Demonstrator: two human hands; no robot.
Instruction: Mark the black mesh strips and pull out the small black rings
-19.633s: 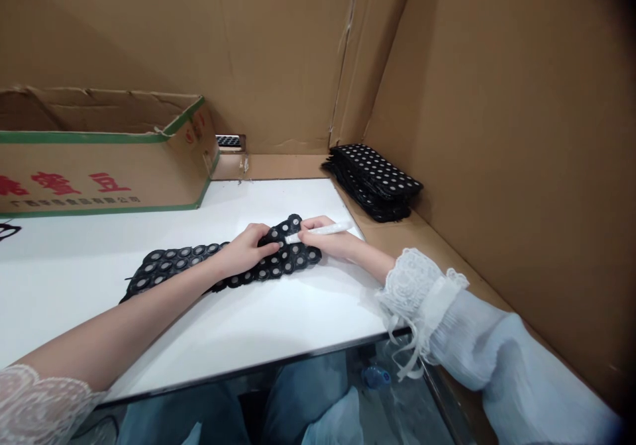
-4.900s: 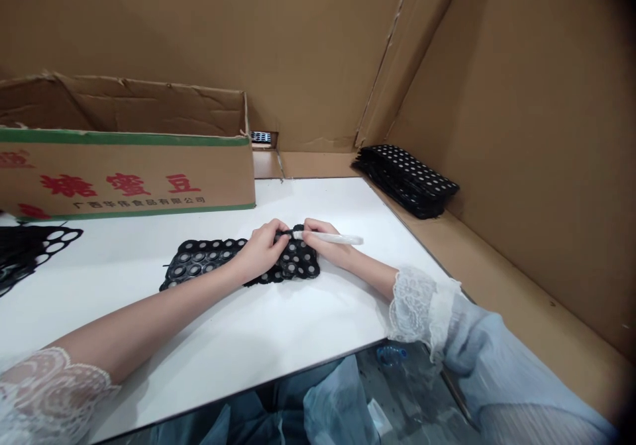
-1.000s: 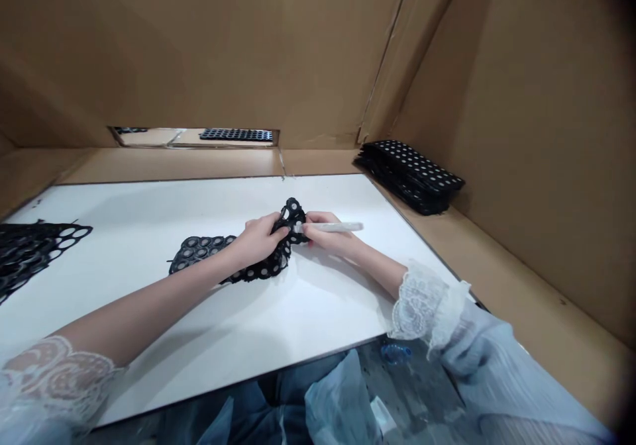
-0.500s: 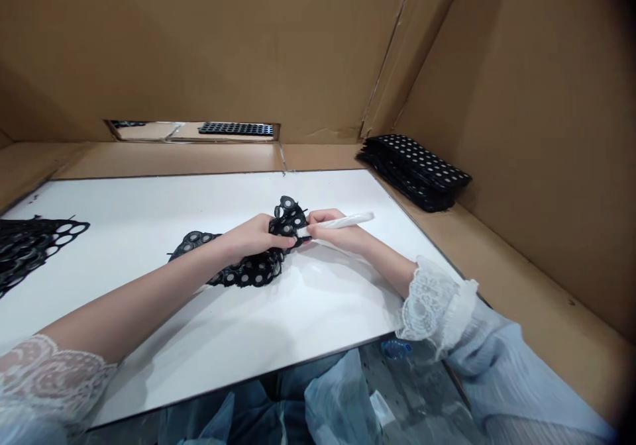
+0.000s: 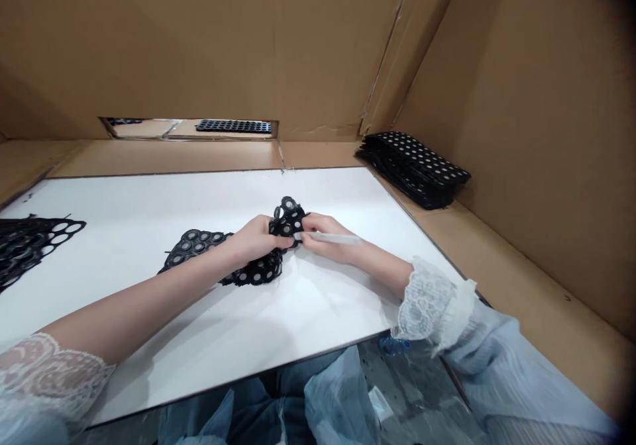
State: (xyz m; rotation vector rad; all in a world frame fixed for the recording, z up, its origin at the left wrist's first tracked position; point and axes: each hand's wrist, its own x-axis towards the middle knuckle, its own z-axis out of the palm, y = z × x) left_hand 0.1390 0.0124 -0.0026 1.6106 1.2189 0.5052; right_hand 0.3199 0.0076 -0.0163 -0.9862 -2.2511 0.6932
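Bunched in my left hand point(image 5: 261, 238) is a black rubber-like sheet point(image 5: 256, 273) dotted with round discs or holes; its fingers are closed on it. Part of the sheet spreads out flat beyond my left wrist. My right hand point(image 5: 328, 233) pinches a slim white pen-like tool point(image 5: 332, 238), whose tip meets the black sheet beside my left thumb. The exact kind of tool cannot be made out. Both hands are close together over the middle of the white board point(image 5: 238, 339).
A loose black net of rings point(image 5: 30, 243) lies at the board's left edge. Stacked black dotted sheets point(image 5: 417, 167) sit on the cardboard ledge at the right. Cardboard walls point(image 5: 199, 48) enclose the back and right, with a slot point(image 5: 189, 128) at the back.
The white tool has tipped lower, its rear end dropping toward my right wrist. My right hand has shifted slightly left, while my left hand keeps its grip on the sheet.
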